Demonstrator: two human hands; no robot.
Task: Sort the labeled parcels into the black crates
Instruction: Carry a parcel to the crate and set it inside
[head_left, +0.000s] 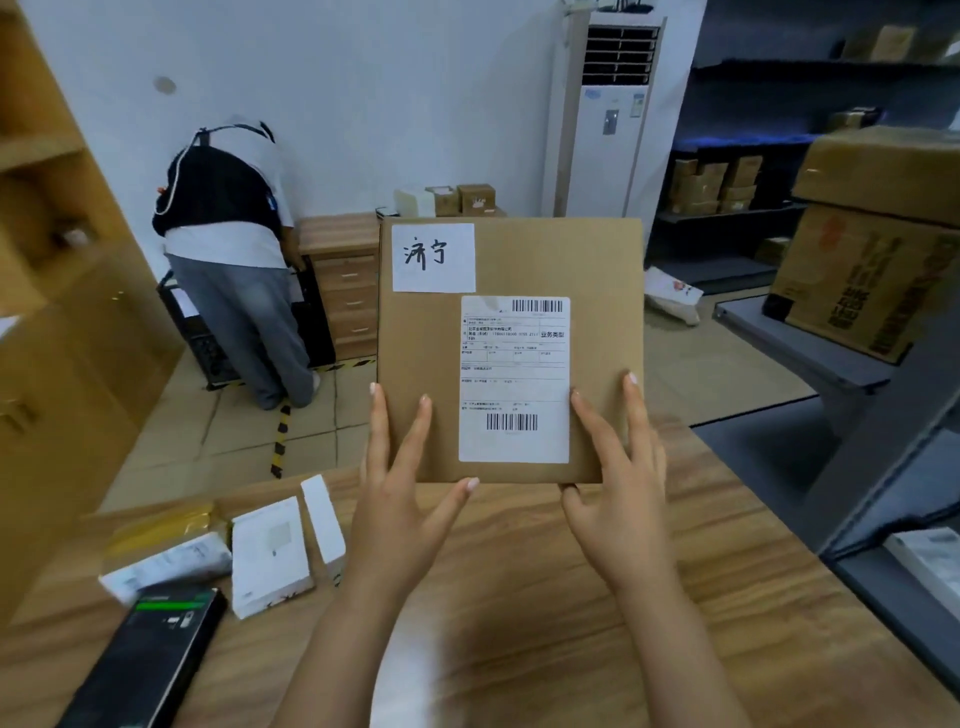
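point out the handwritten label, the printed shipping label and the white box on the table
handwritten label (433, 257): head view, its middle
printed shipping label (514, 379): head view, its middle
white box (270, 556): head view, its top face

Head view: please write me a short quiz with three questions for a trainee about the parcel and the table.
1. True or false: only the left hand touches the brown parcel.
2. How many white labels are on its front? A one, B two, C three.
3. Fill in: the black device lies on the wooden ____.
Key: 1 false, the right hand touches it too; 2 B; 3 table.
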